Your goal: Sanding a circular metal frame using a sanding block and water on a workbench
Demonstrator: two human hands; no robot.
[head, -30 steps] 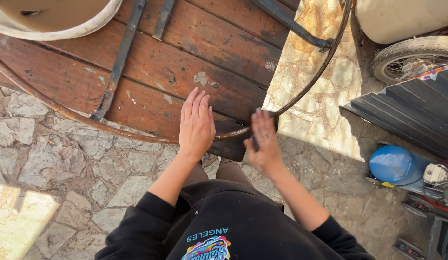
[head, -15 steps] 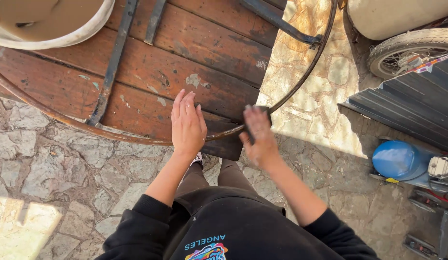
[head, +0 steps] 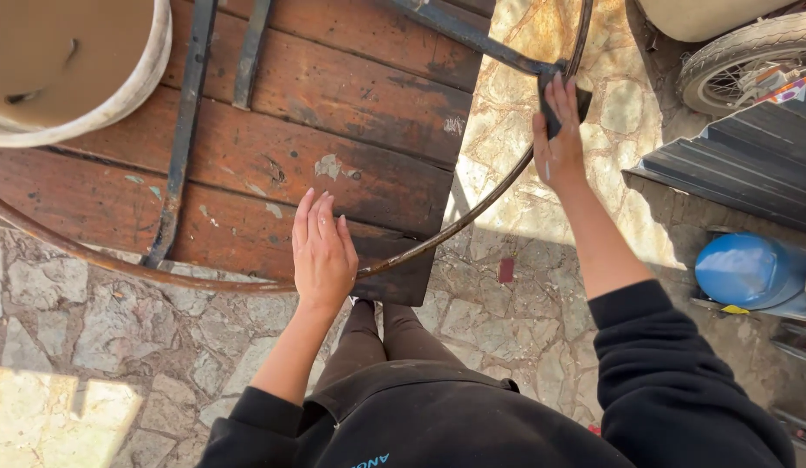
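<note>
We see the left hand [head: 323, 251] flat, fingers together, pressing the dark-stained wooden plank tabletop [head: 334, 130] near its edge. The right hand [head: 559, 130] grips a small dark pad [head: 561, 102] against the thin rusty curved metal rim [head: 472, 217] beyond it. The top looks heavy, stiff and rough; hold it by the rim.

Reddish-brown plank counter [head: 334, 95] in front of me, paint worn in patches. On it: black metal bars [head: 185, 130], curved metal hoop [head: 472, 217] around edge, pale round tub [head: 100, 95] at far-left corner. Stone paving [head: 91, 329] beneath.
</note>
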